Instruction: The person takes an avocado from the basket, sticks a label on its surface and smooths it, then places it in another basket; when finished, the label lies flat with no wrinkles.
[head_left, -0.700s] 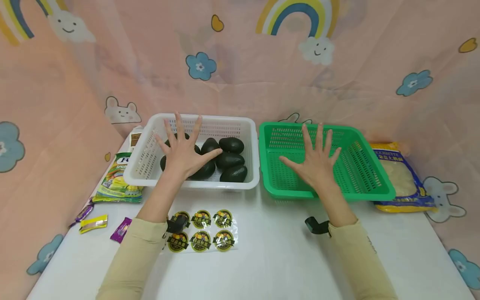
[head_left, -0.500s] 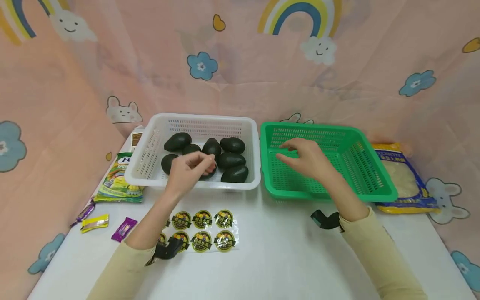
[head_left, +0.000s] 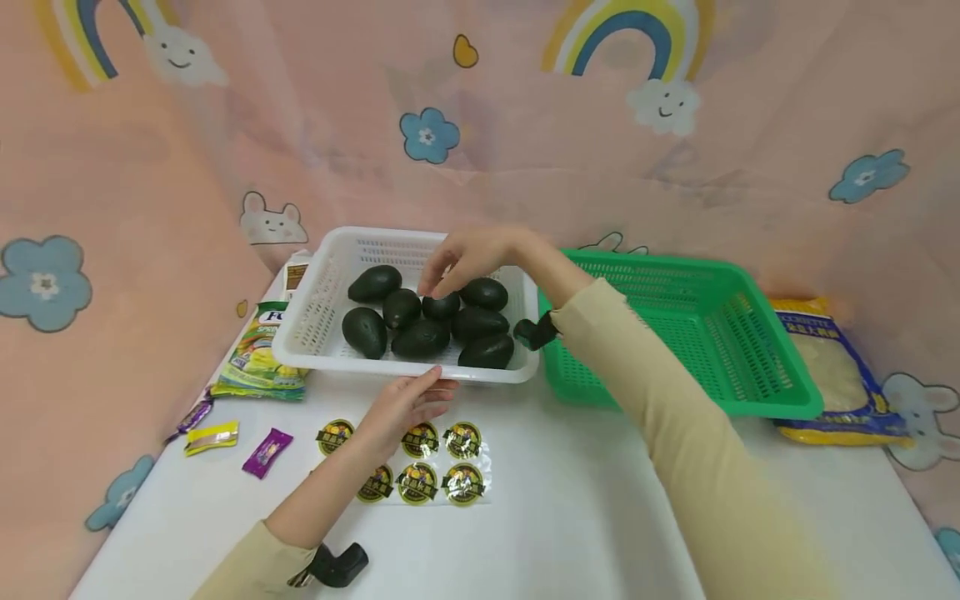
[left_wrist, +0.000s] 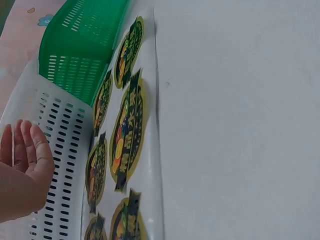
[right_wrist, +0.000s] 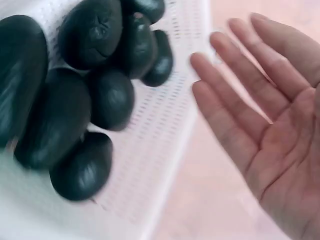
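Observation:
Dark green avocados (head_left: 422,338) lie in the white plastic basket (head_left: 300,354), several of them side by side. Above them my right hand (head_left: 480,252) hovers with fingers bent loosely downward; the right wrist view shows its palm and fingers (right_wrist: 240,105) holding nothing. My left hand (head_left: 401,410) is at the front wall of the white basket, thumb up by the rim. In the left wrist view this hand (left_wrist: 25,170) has extended fingers beside the slotted wall; whether it touches is unclear. Under the left hand lies a sheet of round black-and-gold stickers (head_left: 417,483).
A green basket (head_left: 780,407) adjoins the white one on the right, with a blue-and-yellow bag (head_left: 832,375) beyond. On the left are a green snack bag (head_left: 262,358), a yellow packet (head_left: 212,437) and a purple packet (head_left: 267,452). A patterned cloth (head_left: 525,192) hangs behind.
From being spread over the baskets, both hands have moved. The right crossed left from the green basket to above the avocados; the left drew back to the white basket's front.

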